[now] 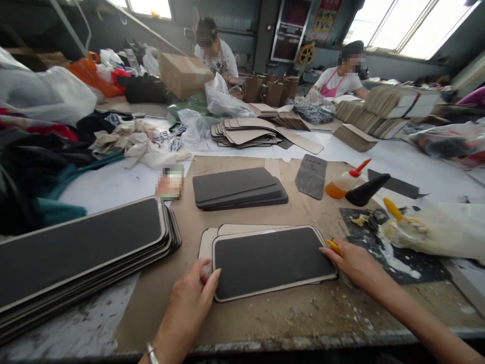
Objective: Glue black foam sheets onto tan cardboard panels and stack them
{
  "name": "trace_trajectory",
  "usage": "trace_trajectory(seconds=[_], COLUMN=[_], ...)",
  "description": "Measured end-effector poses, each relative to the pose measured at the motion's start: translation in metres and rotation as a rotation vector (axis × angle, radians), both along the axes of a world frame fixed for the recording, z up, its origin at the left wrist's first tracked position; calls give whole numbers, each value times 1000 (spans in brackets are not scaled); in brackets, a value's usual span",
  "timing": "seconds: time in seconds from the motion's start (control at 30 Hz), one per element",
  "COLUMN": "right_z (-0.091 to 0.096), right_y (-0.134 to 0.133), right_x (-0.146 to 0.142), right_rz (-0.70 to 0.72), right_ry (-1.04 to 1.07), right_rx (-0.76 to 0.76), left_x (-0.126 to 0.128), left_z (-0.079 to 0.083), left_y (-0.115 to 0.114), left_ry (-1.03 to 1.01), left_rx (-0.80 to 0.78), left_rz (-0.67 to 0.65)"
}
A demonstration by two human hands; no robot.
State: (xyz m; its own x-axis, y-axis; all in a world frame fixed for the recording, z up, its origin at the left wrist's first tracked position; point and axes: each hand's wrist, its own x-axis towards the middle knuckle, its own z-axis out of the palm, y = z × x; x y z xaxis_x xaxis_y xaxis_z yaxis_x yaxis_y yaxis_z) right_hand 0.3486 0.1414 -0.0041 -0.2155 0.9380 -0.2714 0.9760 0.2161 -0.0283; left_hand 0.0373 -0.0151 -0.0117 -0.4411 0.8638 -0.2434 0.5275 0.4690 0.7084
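A dark grey rectangular panel (271, 263) with rounded corners and a pale border lies in front of me, on top of similar beige boards (207, 243). My left hand (189, 293) is at the panel's left end, thumb and curled fingers closed at its edge. At the right end, my right hand (354, 260) presses its thumb on the panel's edge. Between those right fingers sticks out a yellow tool (333, 246); the rest of it is hidden. Behind the panel rests a small pile of plain dark grey sheets (238, 187).
A tall stack of bordered panels (83, 242) fills the left. To the right are a glue bottle (343, 182) with red tip, a black cone-shaped object (367, 189) and a yellow-handled brush (401, 217) in a bag. Two people work across the table.
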Motion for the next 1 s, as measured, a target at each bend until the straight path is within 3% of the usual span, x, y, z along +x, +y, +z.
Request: trace_trajectory(seconds=[0.2, 0.53, 0.7, 0.83, 1.0], right_z=[-15, 1, 9, 9, 7], right_y=[-1, -14, -19, -19, -18], right_x=[16, 4, -12, -17, -19], right_rz=[11, -1, -46, -72, -75], right_ry=[-35, 104, 131, 124, 87], right_rx=[-31, -52, -185, -278, -279], left_x=[-8, -33, -47, -46, -41], left_z=[0, -20, -13, -2, 7], left_y=[3, 9, 4, 6, 12], left_ry=[-316, -341, -341, -375, -403], left_rx=[-51, 66, 79, -60, -111], left_rz=[70, 25, 7, 71, 114])
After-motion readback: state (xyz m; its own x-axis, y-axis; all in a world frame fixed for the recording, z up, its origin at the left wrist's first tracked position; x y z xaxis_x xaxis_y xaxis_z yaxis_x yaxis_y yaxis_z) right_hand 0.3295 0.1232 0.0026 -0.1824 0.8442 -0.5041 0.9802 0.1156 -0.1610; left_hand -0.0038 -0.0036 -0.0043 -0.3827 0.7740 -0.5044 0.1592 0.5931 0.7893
